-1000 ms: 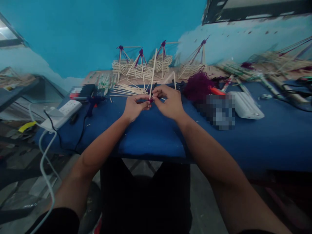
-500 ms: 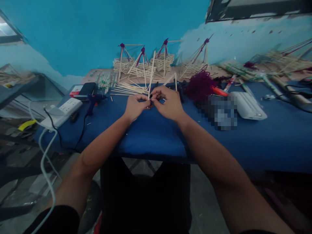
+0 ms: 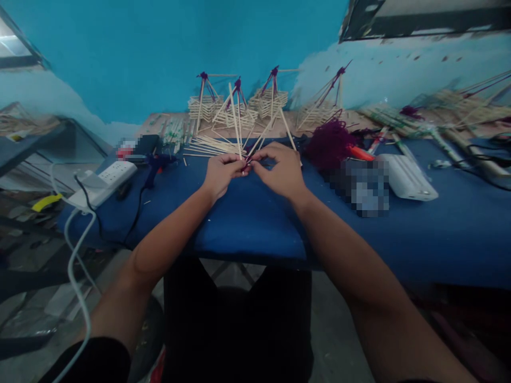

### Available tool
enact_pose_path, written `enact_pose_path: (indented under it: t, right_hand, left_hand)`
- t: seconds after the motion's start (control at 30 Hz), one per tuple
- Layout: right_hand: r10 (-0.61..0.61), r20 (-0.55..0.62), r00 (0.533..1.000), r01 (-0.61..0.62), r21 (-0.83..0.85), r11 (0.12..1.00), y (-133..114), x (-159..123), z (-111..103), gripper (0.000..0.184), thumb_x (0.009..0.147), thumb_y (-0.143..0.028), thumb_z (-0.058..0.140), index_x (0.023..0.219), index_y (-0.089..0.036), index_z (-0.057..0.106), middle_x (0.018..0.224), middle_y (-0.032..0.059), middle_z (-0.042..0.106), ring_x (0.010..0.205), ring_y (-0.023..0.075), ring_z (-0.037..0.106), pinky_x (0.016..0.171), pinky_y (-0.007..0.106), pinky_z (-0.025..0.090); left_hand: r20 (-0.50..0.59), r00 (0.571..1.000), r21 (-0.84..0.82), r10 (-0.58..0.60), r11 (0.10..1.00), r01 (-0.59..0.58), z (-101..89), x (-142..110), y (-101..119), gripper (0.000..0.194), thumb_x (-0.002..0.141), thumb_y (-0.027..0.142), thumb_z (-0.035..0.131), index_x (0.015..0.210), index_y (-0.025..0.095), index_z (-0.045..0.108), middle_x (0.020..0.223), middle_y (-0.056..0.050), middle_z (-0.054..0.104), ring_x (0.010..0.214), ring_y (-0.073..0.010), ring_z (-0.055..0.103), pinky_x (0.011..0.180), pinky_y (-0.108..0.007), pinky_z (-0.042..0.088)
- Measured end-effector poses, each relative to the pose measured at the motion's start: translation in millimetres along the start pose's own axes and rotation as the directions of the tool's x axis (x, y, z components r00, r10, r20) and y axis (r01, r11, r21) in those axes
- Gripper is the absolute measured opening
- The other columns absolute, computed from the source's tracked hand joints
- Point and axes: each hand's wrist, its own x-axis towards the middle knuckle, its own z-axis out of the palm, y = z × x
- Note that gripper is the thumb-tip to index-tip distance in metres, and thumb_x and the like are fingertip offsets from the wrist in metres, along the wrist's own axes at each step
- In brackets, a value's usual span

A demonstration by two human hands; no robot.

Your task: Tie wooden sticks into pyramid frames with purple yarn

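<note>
Left hand (image 3: 219,174): grip pinching a pale stick (image 3: 233,106), near upright, above the blue surface (image 3: 247,223). Purple yarn (image 3: 246,161) at its lower end. Right hand (image 3: 281,167) at the yarn; cannot tell whether pinching. Beyond: loose sticks (image 3: 211,147), then yarn-topped frames (image 3: 271,100) near the wall (image 3: 159,53).

Pale straw sticks (image 3: 235,118) and deep purple yarn (image 3: 326,142) over a plain blue counter (image 3: 247,223).
The stick frames (image 3: 235,116) share that straw colour, with purple knots (image 3: 238,84); the wall (image 3: 131,58) is turquoise with a paler, whitish-blue patch. Power strip (image 3: 117,175) and oblong block (image 3: 409,178) are white, the glue gun (image 3: 150,169) dark blue with an orange-red spot, the slim object (image 3: 360,153) by the yarn bright orange-red, the trousers (image 3: 239,330) black.
</note>
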Motion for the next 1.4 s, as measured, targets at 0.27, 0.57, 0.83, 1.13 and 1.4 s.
enact_pose_path:
  t: [0.27, 0.57, 0.83, 1.13, 1.4]
  right_hand:
    - [-0.02, 0.025, 0.999, 0.018, 0.069, 0.997, -4.1, -1.1, 0.7, 0.01, 0.092, -0.025, 0.074, 0.085, -0.024, 0.081, 0.093, 0.0061, 0.08, 0.089, 0.0242, 0.075, 0.086, 0.042, 0.062]
    - [-0.185, 0.084, 0.979, 0.179, 0.075, 0.981, -1.0, -1.7, 0.1, 0.008, 0.084, -0.024, 0.071, 0.084, -0.025, 0.078, 0.117, 0.0054, 0.085, 0.107, 0.0267, 0.081, 0.093, 0.043, 0.069]
    - [-0.2, 0.086, 0.976, 0.197, 0.049, 0.979, -0.8, -3.9, 0.3, 0.009, 0.083, -0.021, 0.072, 0.082, -0.027, 0.078, 0.108, 0.0026, 0.086, 0.1, 0.0256, 0.083, 0.096, 0.044, 0.068]
    - [-0.08, -0.018, 0.997, 0.081, 0.065, 0.995, -8.7, -4.1, 2.7, 0.004, 0.079, -0.02, 0.07, 0.079, -0.025, 0.07, 0.085, 0.0023, 0.08, 0.076, 0.0213, 0.077, 0.074, 0.036, 0.062]
    - [0.023, 0.042, 0.999, -0.029, 0.167, 0.986, -9.3, -3.3, 1.0, 0.004, 0.083, -0.024, 0.07, 0.087, -0.024, 0.069, 0.084, 0.0019, 0.078, 0.073, 0.0194, 0.075, 0.075, 0.035, 0.064]
  left_hand:
    - [0.016, 1.0, 0.027, -0.008, 1.0, 0.008, 1.8, -0.9, -0.2, 0.012, 0.075, 0.011, 0.084, 0.074, 0.015, 0.073, 0.068, 0.003, 0.074, 0.063, -0.0097, 0.073, 0.07, -0.023, 0.064]
    - [0.028, 0.999, 0.068, -0.043, 0.997, 0.041, 3.2, -2.7, 2.5, 0.011, 0.073, 0.01, 0.082, 0.072, 0.015, 0.073, 0.063, 0.004, 0.072, 0.057, -0.0082, 0.068, 0.065, -0.022, 0.06]
    - [0.018, 0.997, 0.11, -0.071, 0.992, 0.069, 6.6, -6.3, 6.7, 0.01, 0.077, 0.007, 0.077, 0.072, 0.015, 0.073, 0.062, 0.003, 0.072, 0.056, -0.0092, 0.066, 0.064, -0.023, 0.06]
    - [0.021, 0.999, 0.121, -0.041, 0.992, 0.038, 7.2, -6.8, 5.1, 0.013, 0.078, 0.008, 0.081, 0.071, 0.015, 0.073, 0.063, 0.003, 0.071, 0.057, -0.0081, 0.067, 0.065, -0.022, 0.06]
    - [0.027, 1.0, 0.11, -0.008, 0.994, 0.005, 6.4, -6.1, 3.8, 0.013, 0.081, 0.007, 0.079, 0.072, 0.015, 0.073, 0.063, 0.004, 0.071, 0.058, -0.0075, 0.068, 0.069, -0.022, 0.064]
